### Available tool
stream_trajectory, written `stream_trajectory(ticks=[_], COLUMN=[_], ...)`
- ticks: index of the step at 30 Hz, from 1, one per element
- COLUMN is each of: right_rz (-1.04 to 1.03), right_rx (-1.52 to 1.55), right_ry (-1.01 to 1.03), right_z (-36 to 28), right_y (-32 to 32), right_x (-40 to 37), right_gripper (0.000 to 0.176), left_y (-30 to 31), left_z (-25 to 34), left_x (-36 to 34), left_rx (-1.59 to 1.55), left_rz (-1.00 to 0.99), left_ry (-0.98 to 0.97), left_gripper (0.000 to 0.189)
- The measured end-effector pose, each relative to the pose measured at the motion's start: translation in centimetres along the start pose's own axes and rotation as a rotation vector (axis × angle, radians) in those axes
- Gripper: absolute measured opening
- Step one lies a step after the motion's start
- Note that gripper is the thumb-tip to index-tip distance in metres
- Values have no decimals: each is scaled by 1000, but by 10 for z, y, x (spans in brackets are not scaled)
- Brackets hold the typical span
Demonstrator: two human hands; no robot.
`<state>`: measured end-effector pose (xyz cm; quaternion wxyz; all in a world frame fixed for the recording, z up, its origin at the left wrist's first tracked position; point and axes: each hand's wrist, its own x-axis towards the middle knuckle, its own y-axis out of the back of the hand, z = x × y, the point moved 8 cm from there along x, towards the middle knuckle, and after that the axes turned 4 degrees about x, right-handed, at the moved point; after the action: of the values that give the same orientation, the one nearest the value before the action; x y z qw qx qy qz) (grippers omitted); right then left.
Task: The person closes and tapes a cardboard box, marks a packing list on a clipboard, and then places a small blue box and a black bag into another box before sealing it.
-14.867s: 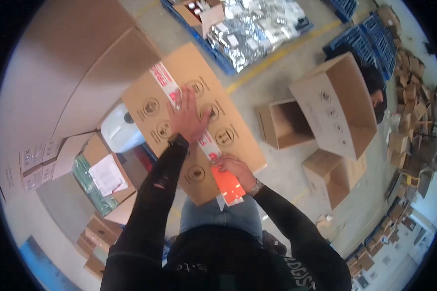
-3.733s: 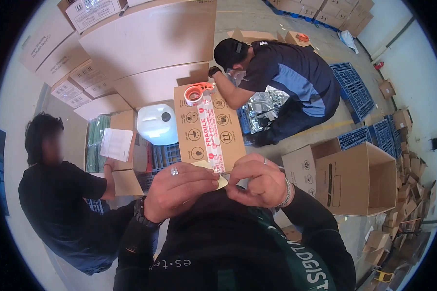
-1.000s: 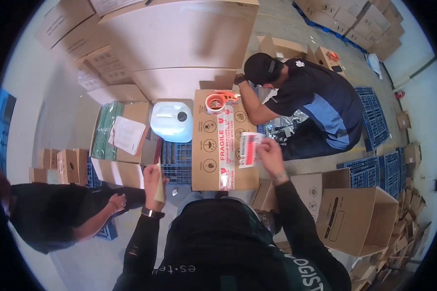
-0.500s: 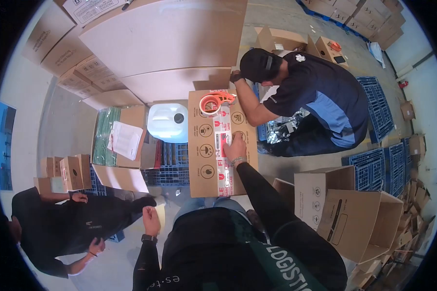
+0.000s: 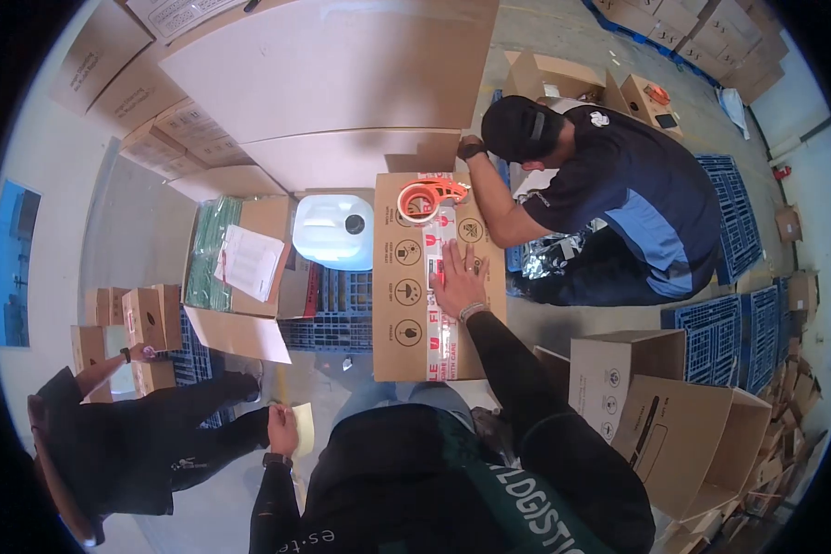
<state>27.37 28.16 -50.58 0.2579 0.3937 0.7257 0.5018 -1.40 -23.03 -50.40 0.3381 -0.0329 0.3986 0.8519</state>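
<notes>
A taped cardboard box (image 5: 400,355) with red-and-white tape (image 5: 434,337) along its top stands in front of me. My right hand (image 5: 463,282) lies on that tape with its fingers spread, holding nothing. An orange tape dispenser (image 5: 420,201) rests on the far end of the box. Low on the left, my left hand (image 5: 283,429) has its fingers closed on a pale yellow paper (image 5: 302,430). Left of the box is a white-blue jerrycan (image 5: 328,231) with a black cap.
A person in a dark cap (image 5: 619,198) crouches at the right beside the box. Another person (image 5: 129,443) is at the lower left. An open carton (image 5: 235,328) holds green items and papers. Empty cartons (image 5: 660,434) and blue pallets (image 5: 725,332) are at the right.
My right hand has flattened and spread on the tape. More of the yellow paper shows at my left hand. The person at lower left now reaches toward small boxes. The view has shifted slightly.
</notes>
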Motion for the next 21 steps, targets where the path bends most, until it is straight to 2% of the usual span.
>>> stream_trajectory(ticks=[1, 4, 5, 8, 9, 12, 14, 16, 19, 21], right_rz=[-46, -221, -164, -199, -266, -298, -208, -201, -189, -373], right_rx=[-57, -3, -42, 52, 64, -95, -26, 58, -65, 133], right_ry=[-17, -96, 68, 255, 275, 240, 134, 1, 10, 10], right_z=[-4, -29, -45, -79, -80, -57, -24, -19, -45, -63], right_y=[6, 15, -4, -10, -7, -5, -3, 7, -1, -4], right_x=[0, -12, -26, -75, -83, -58, -11, 13, -28, -64], right_gripper=[81, 86, 91, 91, 93, 96, 98, 96, 97, 96], left_y=[0, -8, -11, -22, -25, -30, -33, -39, -63, -81], left_z=[6, 28, 36, 68, 69, 77, 81, 81, 97, 119], left_x=[2, 8, 8, 17, 19, 29, 21, 12, 18, 15], left_rx=[-6, 84, 129, 140, 100, 12, 0, -85, -389, -587], left_rz=[-12, -72, -96, -125, -136, -149, -145, -190, -184, -146], left_ry=[-13, -48, -59, -115, -114, -145, -177, -49, 84, 138], left_gripper=[15, 15, 16, 16, 15, 14, 14, 16, 24, 34])
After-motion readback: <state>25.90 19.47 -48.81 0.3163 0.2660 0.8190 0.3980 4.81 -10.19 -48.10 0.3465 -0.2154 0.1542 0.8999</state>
